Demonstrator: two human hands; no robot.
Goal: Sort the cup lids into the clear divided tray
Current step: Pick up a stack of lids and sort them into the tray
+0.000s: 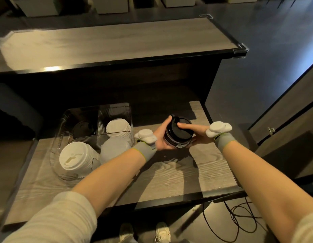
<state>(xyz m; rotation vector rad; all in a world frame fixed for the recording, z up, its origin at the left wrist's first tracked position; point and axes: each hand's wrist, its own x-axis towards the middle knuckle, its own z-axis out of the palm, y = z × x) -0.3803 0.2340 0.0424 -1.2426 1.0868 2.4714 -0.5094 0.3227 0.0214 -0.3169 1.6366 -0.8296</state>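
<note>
A stack of black cup lids (pixel 178 133) is held between both hands over the lower wooden shelf, right of the clear divided tray (pixel 115 106). My left hand (pixel 162 137) cups the stack's left side and underside, fingers curled round it. My right hand (pixel 196 131) holds the right side, with a straight finger lying across the top lid. In the tray, a black lid stack (pixel 82 128) sits back left, a small white stack (pixel 118 128) back right, a large white stack (pixel 75 159) front left and a frosted translucent stack (pixel 113 150) front right.
The lower wooden shelf (pixel 178 172) has bare surface in front of and right of my hands. A higher counter top (pixel 117 41) overhangs behind. Black cables (pixel 236 221) lie on the floor, and shoes (pixel 145 232) show below the shelf edge.
</note>
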